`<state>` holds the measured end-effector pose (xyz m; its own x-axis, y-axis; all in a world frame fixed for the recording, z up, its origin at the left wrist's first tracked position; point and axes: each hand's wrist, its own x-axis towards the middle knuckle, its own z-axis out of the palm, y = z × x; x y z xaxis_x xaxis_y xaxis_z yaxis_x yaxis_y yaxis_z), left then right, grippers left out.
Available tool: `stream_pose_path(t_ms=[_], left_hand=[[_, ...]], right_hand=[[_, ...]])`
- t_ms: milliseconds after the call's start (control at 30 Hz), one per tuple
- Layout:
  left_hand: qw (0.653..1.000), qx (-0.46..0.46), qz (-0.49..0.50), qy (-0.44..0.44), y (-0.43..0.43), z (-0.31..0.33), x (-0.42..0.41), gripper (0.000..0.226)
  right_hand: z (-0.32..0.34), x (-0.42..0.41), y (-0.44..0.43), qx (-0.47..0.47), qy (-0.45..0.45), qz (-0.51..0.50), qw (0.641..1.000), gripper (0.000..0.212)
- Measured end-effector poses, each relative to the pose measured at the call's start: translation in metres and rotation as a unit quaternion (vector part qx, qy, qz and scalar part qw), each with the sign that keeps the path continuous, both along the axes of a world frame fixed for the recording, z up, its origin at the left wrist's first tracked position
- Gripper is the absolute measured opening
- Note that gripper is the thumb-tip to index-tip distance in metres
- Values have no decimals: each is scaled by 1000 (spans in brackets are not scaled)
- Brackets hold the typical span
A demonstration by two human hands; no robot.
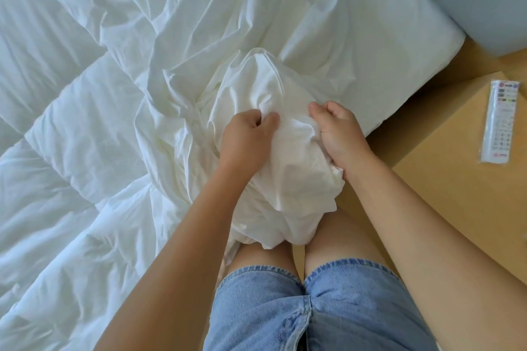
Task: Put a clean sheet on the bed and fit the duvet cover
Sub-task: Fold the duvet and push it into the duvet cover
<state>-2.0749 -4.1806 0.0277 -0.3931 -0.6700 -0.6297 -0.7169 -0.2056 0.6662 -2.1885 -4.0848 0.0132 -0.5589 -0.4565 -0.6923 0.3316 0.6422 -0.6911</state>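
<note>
The left hand (248,134) and the right hand (339,131) are both closed around a bunched-up lump of thin white cotton duvet cover (273,157), with fingers curled in and thumbs pinching the cloth. The lump sits at the near edge of the bed (413,23), close to its near right corner, and part of it hangs down in front of the person's knees. The rest of the cover runs away from the hands in long wrinkles across the bed. The puffy white quilted duvet (57,94) lies flat on the left side of the bed, partly under the cover. It looks like the person is gathering the cover to find its corner or its opening. To do this well, keep both hands tight and feed the cloth along bit by bit until a seam or corner shows. Do not let the hanging part drop to the wooden floor (445,174). I cannot tell if a corner of the duvet is already inside.
</note>
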Motion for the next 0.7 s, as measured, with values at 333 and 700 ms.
stream_pose_path(t_ms=[333, 700], left_hand=[[984, 120, 80, 108, -10, 14, 10, 34], [999, -51, 4, -2, -10, -1, -7, 57]], right_hand=[[-13, -3, -25, -71, 267, 176, 945, 37], [15, -10, 10, 15, 79, 110, 991, 32]])
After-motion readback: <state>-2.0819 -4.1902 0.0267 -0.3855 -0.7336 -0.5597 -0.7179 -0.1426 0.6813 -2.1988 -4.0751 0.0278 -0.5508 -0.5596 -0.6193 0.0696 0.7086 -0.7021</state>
